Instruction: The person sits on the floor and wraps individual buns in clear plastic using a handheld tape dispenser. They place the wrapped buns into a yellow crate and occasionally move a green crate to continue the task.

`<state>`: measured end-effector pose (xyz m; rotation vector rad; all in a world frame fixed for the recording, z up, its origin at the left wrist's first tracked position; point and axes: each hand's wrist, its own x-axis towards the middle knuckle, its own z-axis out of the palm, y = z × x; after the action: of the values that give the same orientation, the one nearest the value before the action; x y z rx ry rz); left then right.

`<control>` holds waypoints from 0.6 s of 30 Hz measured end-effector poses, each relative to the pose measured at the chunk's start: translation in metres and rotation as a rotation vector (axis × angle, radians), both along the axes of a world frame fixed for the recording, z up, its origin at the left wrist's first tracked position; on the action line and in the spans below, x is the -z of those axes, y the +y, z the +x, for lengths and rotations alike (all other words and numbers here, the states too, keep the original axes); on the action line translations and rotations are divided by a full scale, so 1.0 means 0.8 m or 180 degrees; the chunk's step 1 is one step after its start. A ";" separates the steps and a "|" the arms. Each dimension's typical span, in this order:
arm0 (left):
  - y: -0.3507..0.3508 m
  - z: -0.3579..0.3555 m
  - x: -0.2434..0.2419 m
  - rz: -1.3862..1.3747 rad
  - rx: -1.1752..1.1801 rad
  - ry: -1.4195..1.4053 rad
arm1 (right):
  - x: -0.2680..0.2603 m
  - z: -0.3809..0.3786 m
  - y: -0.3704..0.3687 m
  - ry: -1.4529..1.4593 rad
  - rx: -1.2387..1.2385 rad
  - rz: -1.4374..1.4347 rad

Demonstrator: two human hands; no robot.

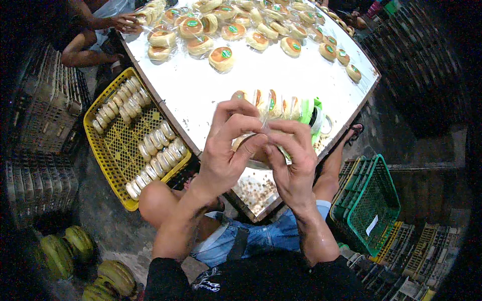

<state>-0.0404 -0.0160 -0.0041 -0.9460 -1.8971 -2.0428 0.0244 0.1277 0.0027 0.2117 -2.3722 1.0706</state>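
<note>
My left hand (pixel 231 146) and my right hand (pixel 292 158) meet over the table's near corner, fingertips pinching a clear plastic bag (pixel 264 123) between them. A pale round bun (pixel 243 141) shows partly behind my fingers, in or beside that bag; the fingers hide most of it. Just beyond my hands stands a row of wrapped buns (pixel 272 101) on edge, browned faces turned sideways. At the right end of the row is a bright green tape dispenser (pixel 316 109), partly hidden by my right hand. Many wrapped buns with green labels (pixel 222 59) lie farther back on the white table (pixel 180 86).
A yellow plastic crate (pixel 92 141) with rows of wrapped buns stands left of the table. Green crates (pixel 391 180) stand at the right, stacked crates (pixel 45 180) at the left. Another person's hand (pixel 126 23) touches buns at the far left. Brown crumbs (pixel 260 188) lie on the near corner.
</note>
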 end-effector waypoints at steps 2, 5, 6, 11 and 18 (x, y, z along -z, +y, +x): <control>0.000 -0.003 0.010 0.0161 0.0375 -0.0893 | -0.006 -0.002 0.004 -0.0067 0.0163 0.0007; 0.000 0.000 0.015 0.0539 0.0618 -0.1872 | -0.011 -0.005 0.002 -0.0482 0.0128 -0.0564; 0.000 0.005 0.014 0.0600 0.0536 -0.1941 | -0.011 -0.008 0.003 -0.0304 0.0104 -0.0187; -0.012 -0.001 0.009 -0.1429 -0.0797 0.0272 | -0.001 -0.029 0.004 0.0193 0.0281 0.0422; 0.017 0.004 0.043 0.1186 -0.0372 -0.2478 | 0.030 -0.045 -0.054 -0.0490 0.0691 -0.2771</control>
<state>-0.0374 -0.0028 -0.0389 0.0800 -1.6683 -2.7913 -0.0114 0.0845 -0.0216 -0.4400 -1.7715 1.9173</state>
